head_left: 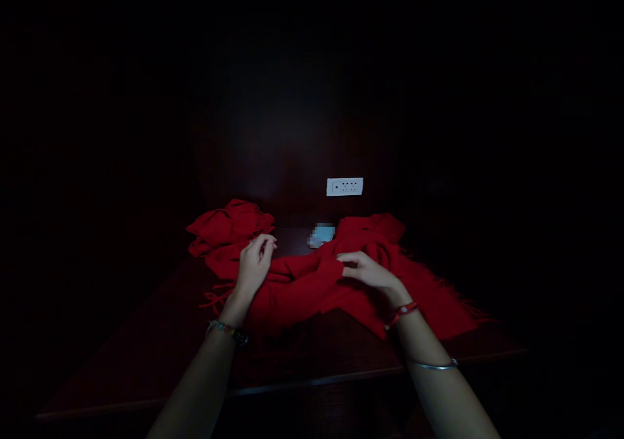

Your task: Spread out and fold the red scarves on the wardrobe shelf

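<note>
A red fringed scarf [297, 299] lies loosely bunched across the dark table, its right end spread flat with tassels. My right hand [368, 271] pinches a fold of this scarf between thumb and fingers. Over the scarf's left part is my left hand [256, 262], its fingers curled in and no cloth visible between them. Behind that hand sits a crumpled heap of red fringed cloth [227, 227]; whether it joins the scarf I cannot tell.
Beyond the scarf lies a small pale-blue item [322, 233], blurred by pixels. A white socket panel [344, 186] is on the dark back wall. The table's front edge [312, 382] runs below my hands. Deep shadow hides both sides.
</note>
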{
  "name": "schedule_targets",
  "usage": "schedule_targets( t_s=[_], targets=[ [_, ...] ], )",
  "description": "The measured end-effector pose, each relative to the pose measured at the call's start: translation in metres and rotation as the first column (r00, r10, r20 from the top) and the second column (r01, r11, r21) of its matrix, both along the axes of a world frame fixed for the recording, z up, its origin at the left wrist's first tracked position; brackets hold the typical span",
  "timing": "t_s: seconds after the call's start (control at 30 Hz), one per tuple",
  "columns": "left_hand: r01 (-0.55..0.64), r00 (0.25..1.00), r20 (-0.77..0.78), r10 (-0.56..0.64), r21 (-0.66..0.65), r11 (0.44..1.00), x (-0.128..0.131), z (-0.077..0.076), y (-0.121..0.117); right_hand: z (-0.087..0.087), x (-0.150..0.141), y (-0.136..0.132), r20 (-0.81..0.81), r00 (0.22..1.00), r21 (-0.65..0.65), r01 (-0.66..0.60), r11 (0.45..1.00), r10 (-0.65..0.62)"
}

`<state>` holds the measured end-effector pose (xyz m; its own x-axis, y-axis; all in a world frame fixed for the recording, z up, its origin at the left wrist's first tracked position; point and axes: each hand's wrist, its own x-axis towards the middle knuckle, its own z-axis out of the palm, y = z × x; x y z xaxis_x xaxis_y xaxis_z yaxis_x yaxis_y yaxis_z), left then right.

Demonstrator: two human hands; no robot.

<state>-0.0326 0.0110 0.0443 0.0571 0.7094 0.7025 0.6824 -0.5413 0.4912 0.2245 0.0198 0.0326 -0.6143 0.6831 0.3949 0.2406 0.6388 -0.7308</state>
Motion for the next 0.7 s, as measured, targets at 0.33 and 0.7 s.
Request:
schedule_targets(
  t_s=[0.33,0.7],
  targets=[
    [0.067,0.920,-0.340,-0.195,-0.355,0.933,-0.009,-0.015,0.013,0.002,0.023,0.007,-0.056,0.982,0.078,0.183,0.980,-0.179],
    [-0.182,0.973,-0.123,0.193,0.095,0.979,-0.034,0.021,0.024,0.024,-0.002,0.033,0.113,0.729,0.568,0.510,0.645,-0.675]
  ],
)
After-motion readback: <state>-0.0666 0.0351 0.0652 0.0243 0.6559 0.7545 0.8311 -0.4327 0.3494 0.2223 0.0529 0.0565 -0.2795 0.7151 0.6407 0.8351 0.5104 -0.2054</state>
